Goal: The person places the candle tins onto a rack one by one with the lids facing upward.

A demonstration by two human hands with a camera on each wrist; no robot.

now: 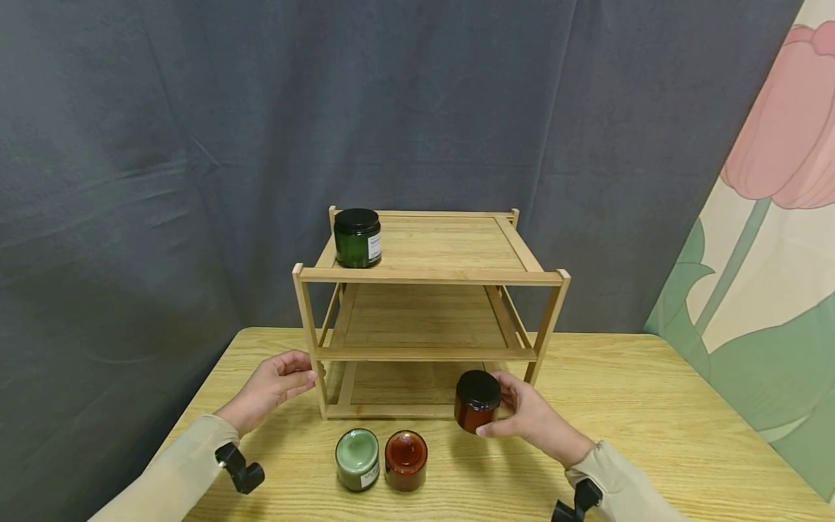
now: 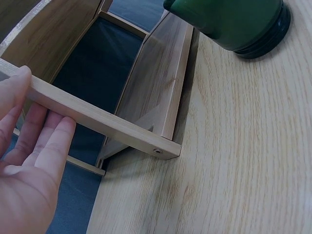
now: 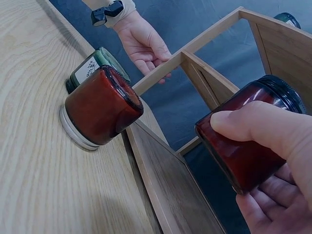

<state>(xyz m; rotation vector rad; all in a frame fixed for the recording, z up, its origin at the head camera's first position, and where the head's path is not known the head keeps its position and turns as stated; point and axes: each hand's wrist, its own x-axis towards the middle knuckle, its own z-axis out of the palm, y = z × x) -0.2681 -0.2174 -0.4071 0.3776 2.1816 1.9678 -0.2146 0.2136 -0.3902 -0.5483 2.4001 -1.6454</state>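
Observation:
My right hand (image 1: pixel 531 420) grips an amber glass jar (image 1: pixel 475 413) with a black lid, upright in front of the wooden shelf's bottom tier. In the right wrist view, the thumb lies across this jar (image 3: pixel 243 146), and the fingers are on its far side. At the left, my left hand (image 1: pixel 277 384) holds the front left post (image 2: pixel 105 122) of the three-tier shelf (image 1: pixel 424 355), thumb on one side and fingers on the other. Before the shelf, a green jar (image 1: pixel 356 460) and a second amber jar (image 3: pixel 102 107) stand bottom-up on their lids, side by side.
Another green jar (image 1: pixel 357 250) with a black lid stands upright at the left of the shelf's top tier. The shelf stands on a light wooden table (image 1: pixel 626 413). Behind hangs a dark grey curtain (image 1: pixel 417 109); a tulip-patterned panel (image 1: pixel 770 239) is at the right.

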